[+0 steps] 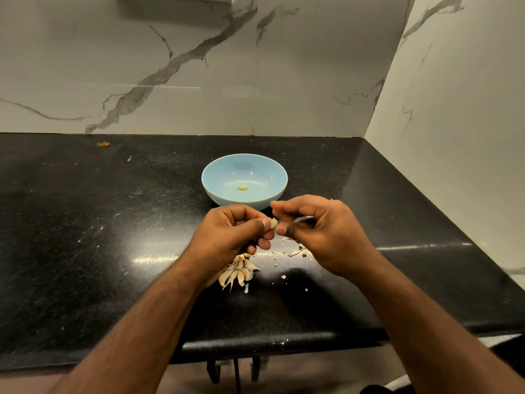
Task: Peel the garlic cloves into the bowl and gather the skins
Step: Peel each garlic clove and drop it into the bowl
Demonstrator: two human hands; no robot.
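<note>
Mid-frame, just below the blue bowl [244, 180], the left hand [233, 234] pinches a garlic clove [273, 222]; the right hand [318, 231] curls beside it, thumb and forefinger at the clove's tip. One peeled clove [242, 187] lies in the bowl; unpeeled cloves [238, 271] and skins [298, 251] sit lower centre on the black counter [85, 237]

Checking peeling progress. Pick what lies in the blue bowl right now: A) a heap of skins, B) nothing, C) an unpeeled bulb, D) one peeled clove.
D: a single pale yellow peeled clove rests on the floor of the blue bowl, with nothing else inside.
</note>
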